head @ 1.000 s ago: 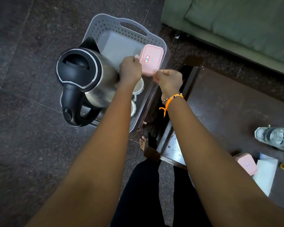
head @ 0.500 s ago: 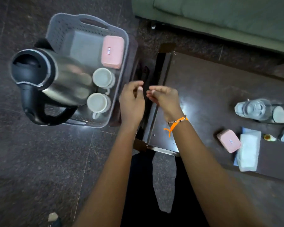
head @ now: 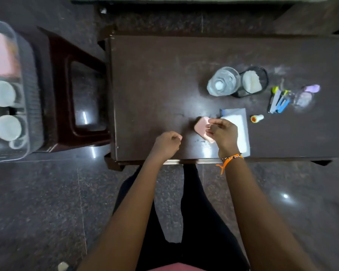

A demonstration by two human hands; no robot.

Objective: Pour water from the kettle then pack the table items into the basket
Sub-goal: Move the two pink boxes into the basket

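Packing step in hand; pouring judged complete, as the cups already sit packed. Far left, on a dark red stool [head: 67,90]: grey perforated basket [head: 30,106], blurred at the frame edge, already loaded with one pink lidded container [head: 0,53] at the far end and two white cups [head: 2,93] [head: 7,127] nearer. Kettle not in view. Right of the stool: dark worktop [head: 155,85]. Left hand [head: 167,143] loosely curled above the near edge of the worktop, grip narrow and empty. Just beside it: second pink lidded container [head: 201,127], flat on the worktop, touching the edge of a white folded cloth [head: 241,133]. Right hand [head: 223,133] over the container's right side, fingertips [head: 213,122] at its edge; whether the grip is closed on it cannot be told. Further right and well apart: clear water bottle [head: 223,82], black mesh holder [head: 252,82], small yellow-capped tube [head: 256,118], bundle of pens [head: 278,102], and a small pouch [head: 305,96]. Next move, as judged: secure the container across opposite edges, lift clear of the cloth, carry leftward over the stool, and lower into the free basket space beside the first container. Risk: a corner-only hold may let the container tilt or slip.
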